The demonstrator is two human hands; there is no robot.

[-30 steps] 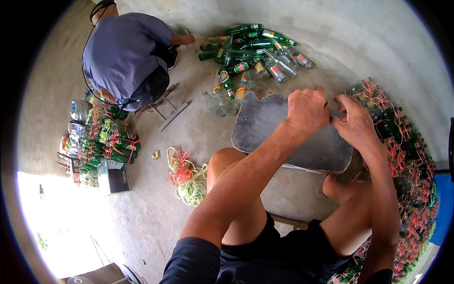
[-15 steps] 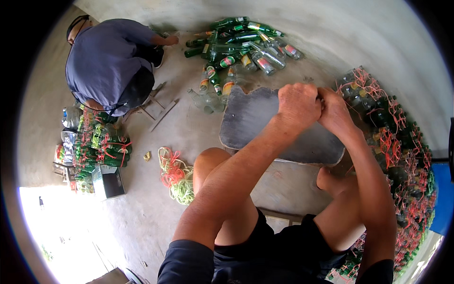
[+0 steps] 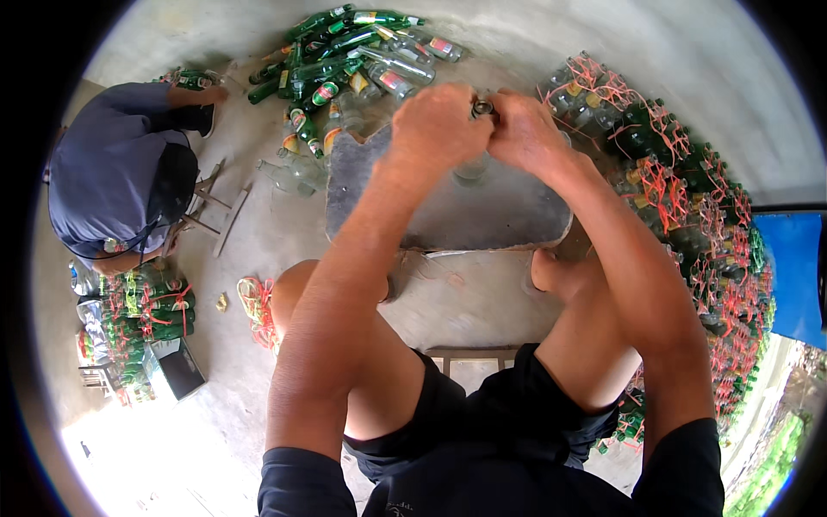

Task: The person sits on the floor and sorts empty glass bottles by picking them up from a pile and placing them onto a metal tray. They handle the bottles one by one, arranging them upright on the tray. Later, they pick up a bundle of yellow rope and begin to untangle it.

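Both of my hands meet at the neck of a clear glass bottle (image 3: pixel 470 172) over a dark grey slab with a broken, uneven edge (image 3: pixel 525 215). My left hand (image 3: pixel 442 125) is closed at the left side of the neck, its fingers curled out of sight. From the other side, my right hand (image 3: pixel 524 127) is closed with its fingertips against the neck. The dark round mouth of the bottle shows between the hands. Below them, its lower body is partly visible against the slab. I cannot make out whether further bottles stand behind my hands.
Loose green and clear bottles (image 3: pixel 345 65) lie heaped by the far wall. Bundled bottles tied with red string (image 3: pixel 663 194) line the right. At left another person (image 3: pixel 125 168) crouches near more bundles (image 3: pixel 146 310). Tangled string (image 3: pixel 256 306) lies beside my left knee.
The view has shifted, so the slab and bottle heap now sit further left in the picture. My hands have drawn slightly apart, and the bottle's mouth and body now show between and below them.
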